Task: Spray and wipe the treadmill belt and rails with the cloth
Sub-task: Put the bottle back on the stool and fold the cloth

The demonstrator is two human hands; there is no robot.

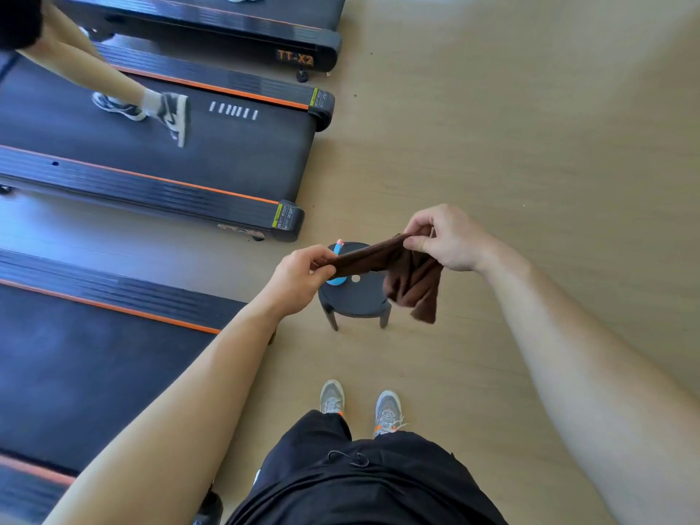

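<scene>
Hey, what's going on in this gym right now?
A person standing near the end of a treadmill holds a brown cloth stretched between the left hand and right hand, both pinching it. A blue spray bottle sits on a small dark stool below. Someone else walks on the next treadmill.

A small dark round stool (360, 299) stands on the pale wood-look floor (530, 145).

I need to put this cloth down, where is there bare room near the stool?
On the stool, the near half is bare; its left side holds the spray bottle, and the cloth hides the rest. Wooden floor right of the stool is bare. The nearest treadmill belt, left, is bare too; someone walks on the next treadmill.
</scene>
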